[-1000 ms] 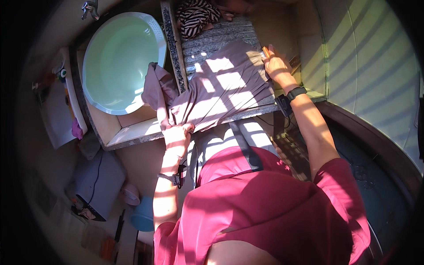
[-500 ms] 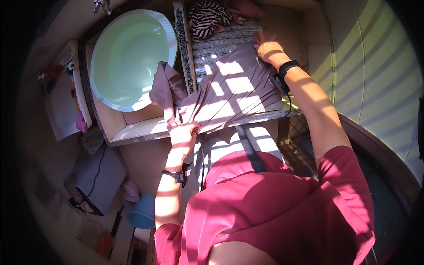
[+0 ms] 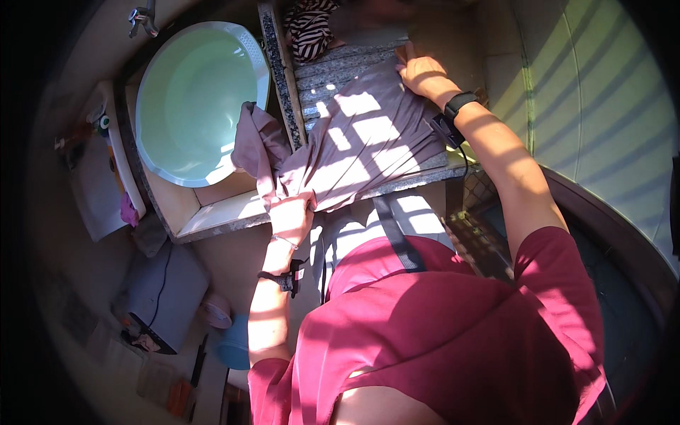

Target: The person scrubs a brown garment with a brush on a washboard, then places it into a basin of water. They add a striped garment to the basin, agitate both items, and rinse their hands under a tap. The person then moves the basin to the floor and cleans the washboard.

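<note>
A mauve-grey cloth (image 3: 358,145) is spread over a ridged stone washboard (image 3: 333,67), its bunched left end hanging over the divider toward a basin. At the near edge my left hand (image 3: 292,217) is closed on a fold of the cloth. My right hand (image 3: 427,76) lies closed at the cloth's far right corner. Something small and brownish shows at its fingertips; I cannot make out what it is. Bars of sunlight fall across the cloth and both arms.
A pale green basin (image 3: 198,106) holding water stands in the left compartment, below a metal tap (image 3: 144,21). Striped fabric (image 3: 312,32) lies at the washboard's far end. A speckled stone divider (image 3: 278,78) separates the compartments. A tiled wall (image 3: 588,106) borders the right side.
The view has shifted slightly, so the tap shows more fully. My left hand keeps its hold on the cloth, and my right hand stays near the far corner.
</note>
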`<state>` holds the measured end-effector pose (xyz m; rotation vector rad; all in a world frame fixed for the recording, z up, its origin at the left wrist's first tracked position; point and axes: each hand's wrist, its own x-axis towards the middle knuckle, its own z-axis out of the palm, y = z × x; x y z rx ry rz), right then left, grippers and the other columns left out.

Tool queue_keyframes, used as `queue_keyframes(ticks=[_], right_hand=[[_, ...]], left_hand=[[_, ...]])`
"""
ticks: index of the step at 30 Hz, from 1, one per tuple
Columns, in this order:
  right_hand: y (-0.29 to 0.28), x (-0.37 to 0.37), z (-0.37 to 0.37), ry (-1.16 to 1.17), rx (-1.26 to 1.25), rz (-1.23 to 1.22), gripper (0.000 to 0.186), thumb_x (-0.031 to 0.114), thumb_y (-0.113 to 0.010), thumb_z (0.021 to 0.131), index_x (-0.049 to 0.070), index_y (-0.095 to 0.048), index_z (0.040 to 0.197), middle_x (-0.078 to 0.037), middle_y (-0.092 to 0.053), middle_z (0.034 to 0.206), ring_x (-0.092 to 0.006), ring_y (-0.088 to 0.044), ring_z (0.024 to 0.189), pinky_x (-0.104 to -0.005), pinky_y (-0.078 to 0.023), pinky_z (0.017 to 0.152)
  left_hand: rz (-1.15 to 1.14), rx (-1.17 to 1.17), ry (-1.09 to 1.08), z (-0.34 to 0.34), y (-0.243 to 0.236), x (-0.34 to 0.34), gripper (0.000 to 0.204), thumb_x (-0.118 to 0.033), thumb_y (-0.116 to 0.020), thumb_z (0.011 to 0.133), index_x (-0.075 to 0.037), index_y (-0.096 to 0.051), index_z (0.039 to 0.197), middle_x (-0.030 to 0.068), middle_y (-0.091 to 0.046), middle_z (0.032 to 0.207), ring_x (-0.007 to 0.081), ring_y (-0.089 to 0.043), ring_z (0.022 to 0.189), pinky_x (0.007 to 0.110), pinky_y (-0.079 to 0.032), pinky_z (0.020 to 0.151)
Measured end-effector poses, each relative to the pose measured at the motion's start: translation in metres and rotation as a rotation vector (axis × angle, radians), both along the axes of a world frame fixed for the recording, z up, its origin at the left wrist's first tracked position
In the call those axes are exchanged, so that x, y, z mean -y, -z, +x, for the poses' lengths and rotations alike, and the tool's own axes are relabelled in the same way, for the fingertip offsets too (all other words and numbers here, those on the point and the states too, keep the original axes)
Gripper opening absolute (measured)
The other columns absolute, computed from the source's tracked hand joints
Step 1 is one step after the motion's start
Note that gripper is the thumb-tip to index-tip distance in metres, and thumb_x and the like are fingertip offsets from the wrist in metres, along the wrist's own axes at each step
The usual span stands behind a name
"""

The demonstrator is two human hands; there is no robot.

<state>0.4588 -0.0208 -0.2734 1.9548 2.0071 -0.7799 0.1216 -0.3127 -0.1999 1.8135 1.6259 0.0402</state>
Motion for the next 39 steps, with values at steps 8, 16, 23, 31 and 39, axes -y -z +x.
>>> queue_keyframes(ticks=[8, 16, 23, 31, 39], right_hand=[[-0.078, 0.154, -0.068, -0.479, -0.265, -0.005, 0.075, 0.044, -0.072, 0.094, 0.013, -0.046, 0.157, -0.030, -0.064, 0.128, -0.0404, -0.059, 0.125, -0.0541, -0.043, 0.104], [-0.071, 0.100, -0.030, -0.101, -0.043, 0.098, 0.072, 0.046, -0.063, 0.100, 0.013, -0.041, 0.160, -0.025, -0.066, 0.124, -0.0393, -0.062, 0.114, -0.0548, -0.040, 0.097], [-0.047, 0.170, -0.012, -0.157, -0.147, 0.218, 0.069, 0.041, -0.066, 0.098, 0.015, -0.045, 0.158, -0.026, -0.065, 0.120, -0.0421, -0.061, 0.119, -0.0582, -0.044, 0.100], [-0.084, 0.142, -0.061, -0.263, 0.002, 0.194, 0.070, 0.044, -0.061, 0.101, 0.011, -0.040, 0.158, -0.027, -0.068, 0.117, -0.0381, -0.069, 0.105, -0.0573, -0.051, 0.091], [-0.034, 0.109, 0.005, -0.188, 0.248, 0.303, 0.067, 0.051, -0.060, 0.101, 0.021, -0.043, 0.159, -0.024, -0.069, 0.116, -0.0410, -0.065, 0.107, -0.0526, -0.048, 0.087]], left_hand=[[0.018, 0.047, 0.000, -0.005, 0.001, 0.003, 0.009, -0.007, -0.069, 0.082, -0.016, -0.067, 0.085, 0.0085, -0.068, 0.071, 0.0304, -0.072, 0.071, 0.043, -0.052, 0.067], [0.031, 0.109, 0.003, -0.003, 0.004, -0.004, 0.012, -0.003, -0.068, 0.080, -0.013, -0.066, 0.086, 0.0094, -0.068, 0.071, 0.0317, -0.070, 0.072, 0.043, -0.052, 0.069], [0.077, 0.108, -0.036, -0.006, 0.006, 0.008, 0.015, -0.004, -0.068, 0.081, -0.016, -0.066, 0.090, 0.0075, -0.067, 0.069, 0.0301, -0.071, 0.073, 0.043, -0.051, 0.072], [0.103, 0.045, 0.035, -0.007, 0.012, 0.005, 0.014, -0.007, -0.067, 0.082, -0.018, -0.067, 0.091, 0.0080, -0.065, 0.068, 0.0304, -0.068, 0.069, 0.043, -0.046, 0.073], [0.038, 0.033, 0.006, -0.007, -0.012, 0.009, 0.016, -0.014, -0.069, 0.091, -0.016, -0.062, 0.106, 0.0058, -0.069, 0.074, 0.0291, -0.072, 0.075, 0.045, -0.051, 0.080]])
